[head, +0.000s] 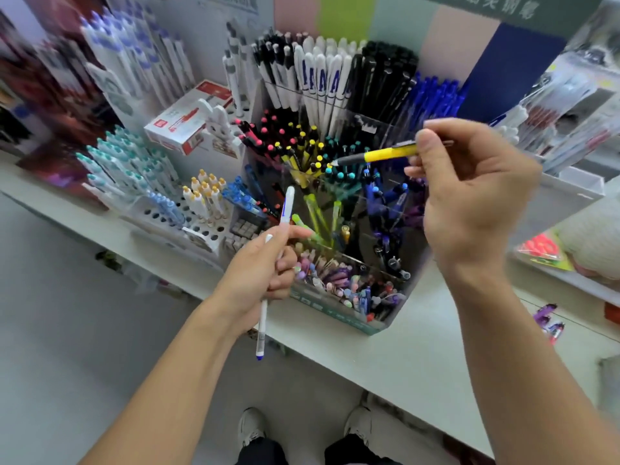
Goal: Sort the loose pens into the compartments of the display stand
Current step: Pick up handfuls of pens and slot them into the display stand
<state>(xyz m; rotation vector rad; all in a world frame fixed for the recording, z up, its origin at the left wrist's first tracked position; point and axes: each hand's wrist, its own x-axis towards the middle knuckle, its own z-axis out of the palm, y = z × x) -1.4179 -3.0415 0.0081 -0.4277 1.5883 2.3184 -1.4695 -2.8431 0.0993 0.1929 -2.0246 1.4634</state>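
Observation:
The tiered display stand (339, 315) sits on the white shelf, its clear compartments packed with pens sorted by colour. My left hand (258, 270) grips a white pen with blue markings (263, 317) in front of the stand's lower left corner, cap end up and blue tip down. A second white tip shows beside that pen at my fingers. My right hand (469, 193) pinches a yellow and grey pen (379, 155) above the stand. That pen lies almost level, its tip pointing left over the compartment of teal-capped pens (342, 152).
A white perforated rack (188, 226) with teal and yellow-capped pens stands left of the stand. A red and white box (188, 119) lies behind it. Packaged goods (543, 253) line the shelf at right. The shelf's front edge (385, 374) runs diagonally above the floor and my shoes.

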